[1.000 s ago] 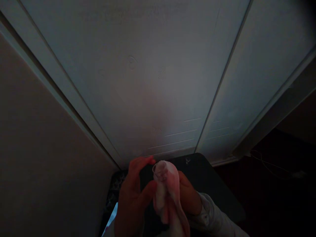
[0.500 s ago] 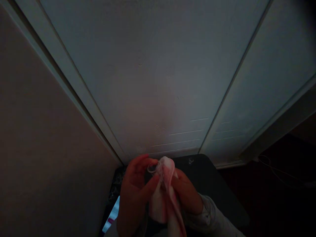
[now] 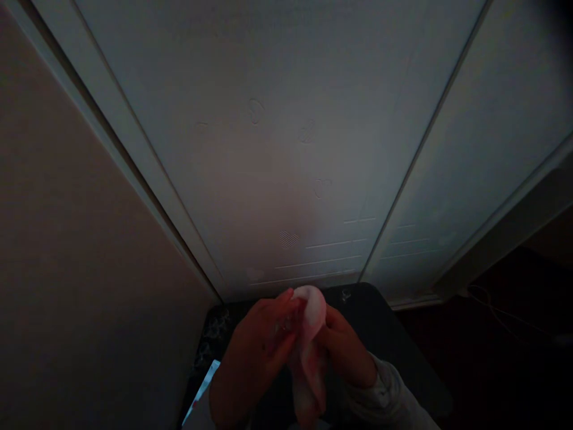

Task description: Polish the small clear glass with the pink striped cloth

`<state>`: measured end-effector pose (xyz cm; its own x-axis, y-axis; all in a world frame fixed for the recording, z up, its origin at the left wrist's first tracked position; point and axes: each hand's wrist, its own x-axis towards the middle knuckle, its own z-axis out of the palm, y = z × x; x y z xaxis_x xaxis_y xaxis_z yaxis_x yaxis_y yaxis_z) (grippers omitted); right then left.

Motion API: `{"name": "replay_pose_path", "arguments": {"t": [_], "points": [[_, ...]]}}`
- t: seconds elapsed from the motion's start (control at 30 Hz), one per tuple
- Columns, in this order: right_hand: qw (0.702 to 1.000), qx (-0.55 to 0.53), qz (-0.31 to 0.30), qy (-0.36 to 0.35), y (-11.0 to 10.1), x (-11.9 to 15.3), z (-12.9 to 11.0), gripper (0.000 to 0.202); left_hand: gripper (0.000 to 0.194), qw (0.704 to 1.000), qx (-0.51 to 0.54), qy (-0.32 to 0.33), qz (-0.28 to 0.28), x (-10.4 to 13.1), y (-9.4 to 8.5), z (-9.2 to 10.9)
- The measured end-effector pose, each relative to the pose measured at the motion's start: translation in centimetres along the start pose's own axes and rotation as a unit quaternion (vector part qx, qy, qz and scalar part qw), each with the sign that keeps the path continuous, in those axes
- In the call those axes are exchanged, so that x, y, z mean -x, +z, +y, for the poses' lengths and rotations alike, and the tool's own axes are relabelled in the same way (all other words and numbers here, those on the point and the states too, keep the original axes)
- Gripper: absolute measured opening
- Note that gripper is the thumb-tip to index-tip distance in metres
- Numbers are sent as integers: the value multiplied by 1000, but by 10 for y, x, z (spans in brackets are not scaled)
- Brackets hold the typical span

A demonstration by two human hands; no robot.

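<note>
A soft pink and white cloth (image 3: 308, 358) hangs between my two hands, its top folded over into a rounded bulge. My right hand (image 3: 347, 346) grips it from the right side, fingers closed and partly hidden behind the fabric. On the other side, my left hand (image 3: 257, 352) curls around the cloth's upper left edge, thumb and fingers pressing on it. A small, shiny, clear thing (image 3: 284, 324) shows between the left fingers; dim light keeps me from telling what it is. Both hands are above a dark table.
The dark table (image 3: 385, 346) stands against a pale panelled door (image 3: 268, 179). Small clear items (image 3: 217, 325) lie at its left, and another clear piece (image 3: 345, 295) near the back edge. A lit screen (image 3: 203, 385) glows beside my left wrist. A thin cable (image 3: 492, 304) runs at the right.
My left hand has closed in over the cloth and moved slightly right. The clear loop at its fingertips is now mostly covered. The cloth's top has become rounder and shifted right.
</note>
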<state>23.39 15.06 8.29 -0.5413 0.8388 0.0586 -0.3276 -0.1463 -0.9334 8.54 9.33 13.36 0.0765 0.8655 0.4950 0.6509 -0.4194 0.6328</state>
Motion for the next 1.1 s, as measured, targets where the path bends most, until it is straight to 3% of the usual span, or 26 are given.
{"name": "replay_pose_path", "arguments": {"t": [0.13, 0.27, 0.37, 0.5, 0.7, 0.8, 0.87, 1.0, 1.1], "points": [[998, -48, -34, 17, -1, 0, -4, 28, 55, 1000, -5, 21, -22, 0, -2, -2], [994, -102, -19, 37, -3, -1, -1, 25, 54, 999, 24, -21, 19, 1, -2, -4], [992, -124, 22, 26, -2, 1, 2, 22, 45, 996, 52, -62, 47, 2, -4, -5], [988, -136, 68, 6, -1, 4, 5, 21, 25, 991, 85, -101, 29, 4, -10, -5], [994, -103, 25, 12, -1, 4, 1, 20, 19, 976, 151, -155, 30, 2, -11, -2], [997, -66, 32, -1, -1, 5, -3, 18, 8, 977, 152, -145, 38, 0, -6, 0], [997, -43, 61, -30, 1, 7, -5, 23, 3, 978, 148, -140, 37, -1, -3, 2], [990, -41, 112, -71, 4, 12, -6, 53, 16, 968, 170, -181, 34, 0, 3, 6], [986, -18, 135, -94, 3, 16, 0, 48, 16, 947, 228, -223, 46, 1, 7, 5]]}}
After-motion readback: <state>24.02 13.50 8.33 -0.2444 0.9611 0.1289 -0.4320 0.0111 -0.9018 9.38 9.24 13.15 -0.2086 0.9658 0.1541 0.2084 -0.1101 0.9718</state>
